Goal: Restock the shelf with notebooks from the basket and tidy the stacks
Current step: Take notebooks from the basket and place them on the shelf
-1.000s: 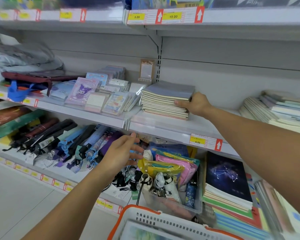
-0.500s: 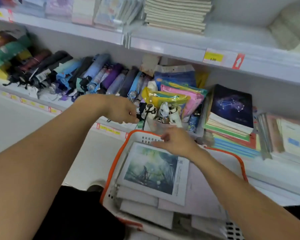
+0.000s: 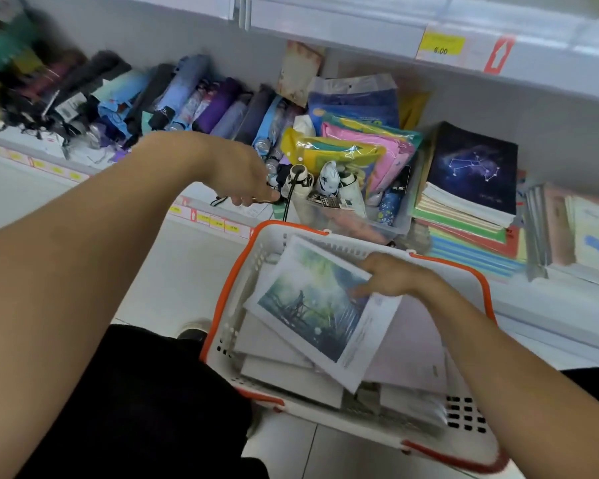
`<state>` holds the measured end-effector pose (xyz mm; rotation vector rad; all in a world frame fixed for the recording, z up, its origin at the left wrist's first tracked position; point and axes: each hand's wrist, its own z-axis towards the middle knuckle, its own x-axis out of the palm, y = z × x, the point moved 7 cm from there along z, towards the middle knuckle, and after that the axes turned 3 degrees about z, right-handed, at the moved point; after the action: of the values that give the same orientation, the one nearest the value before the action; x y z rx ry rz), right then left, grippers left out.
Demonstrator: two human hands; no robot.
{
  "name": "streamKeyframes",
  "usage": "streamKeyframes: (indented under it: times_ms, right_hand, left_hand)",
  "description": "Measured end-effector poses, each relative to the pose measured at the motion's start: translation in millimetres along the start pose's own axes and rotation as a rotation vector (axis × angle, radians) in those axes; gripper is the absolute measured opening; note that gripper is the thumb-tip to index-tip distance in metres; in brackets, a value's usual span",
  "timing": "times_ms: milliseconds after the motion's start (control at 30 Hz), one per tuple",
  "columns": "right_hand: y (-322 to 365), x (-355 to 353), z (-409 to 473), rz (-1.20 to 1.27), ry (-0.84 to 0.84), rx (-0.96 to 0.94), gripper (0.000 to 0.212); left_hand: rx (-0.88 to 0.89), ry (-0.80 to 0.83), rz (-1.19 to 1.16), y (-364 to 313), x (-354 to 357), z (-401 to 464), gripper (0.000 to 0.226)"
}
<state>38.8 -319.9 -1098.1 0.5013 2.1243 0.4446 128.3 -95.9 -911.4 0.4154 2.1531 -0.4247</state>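
Basket (image 3: 485,288): 1. Notebooks in it: 1 picture-cover notebook (image 3: 317,305) on top, perhaps 5 or 6 beneath, edges overlapping. Hands: 2. Price tag (image 3: 441,46): 1. Umbrellas (image 3: 184,91): roughly a dozen, blurred. Star-cover notebook stack (image 3: 471,167): 1.

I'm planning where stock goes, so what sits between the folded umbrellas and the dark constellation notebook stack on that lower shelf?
In the head view, colourful plastic pouches lie between the folded umbrellas and the constellation notebook stack.

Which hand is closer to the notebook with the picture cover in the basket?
Right. The right hand grips the notebook at its upper edge; the left hand is apart from it, up near the shelf goods.
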Motion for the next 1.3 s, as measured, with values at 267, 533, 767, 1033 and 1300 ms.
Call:
streamKeyframes:
  times_ms: [267, 533, 767, 1033, 1300]
  right_hand:
    - [53, -91, -72, 1.181, -0.360, -0.383, 0.037]
    - [41, -5, -24, 0.822, -0.098, 0.043, 0.050]
    - [-45, 51, -18, -0.138, -0.150, 0.214, 0.137]
    - [-12, -20, -38, -0.235, -0.172, 0.191, 0.047]
    - [137, -83, -103, 0.177, -0.673, -0.045, 0.019]
  left_hand:
    - [-0.203, 0.278, -0.292, 18, 19, -23, 0.118]
    - [0.037, -0.358, -0.683, -4, -34, -26, 0.020]
    - [-0.106, -0.364, -0.466, 12, -24, -29, 0.028]
    - [-0.171, -0.355, -0.402, 15, -25, -29, 0.028]
    - [-0.059, -0.281, -0.600, -5, -21, -28, 0.017]
